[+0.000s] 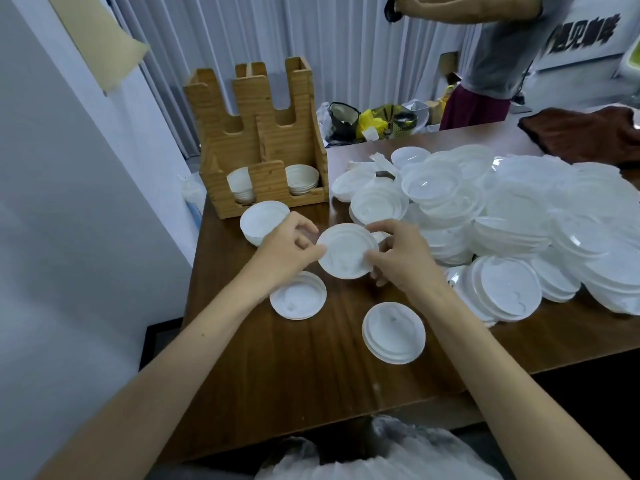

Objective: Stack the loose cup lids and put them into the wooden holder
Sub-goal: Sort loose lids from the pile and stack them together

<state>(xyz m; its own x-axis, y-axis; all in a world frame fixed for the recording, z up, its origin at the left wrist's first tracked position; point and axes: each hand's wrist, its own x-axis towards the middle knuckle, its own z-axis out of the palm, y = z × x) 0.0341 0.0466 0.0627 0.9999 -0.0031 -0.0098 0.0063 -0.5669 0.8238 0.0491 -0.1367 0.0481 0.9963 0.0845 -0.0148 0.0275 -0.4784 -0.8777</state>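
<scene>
While both hands pinch one lid (347, 251) by its opposite rims, left hand (284, 249) and right hand (401, 252) keep it level, probably for stacking, near the wooden holder (263, 140)

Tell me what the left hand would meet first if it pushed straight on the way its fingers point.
The lid that left hand pinches; just beyond, probably the right hand on the opposite rim, depth unclear.
</scene>
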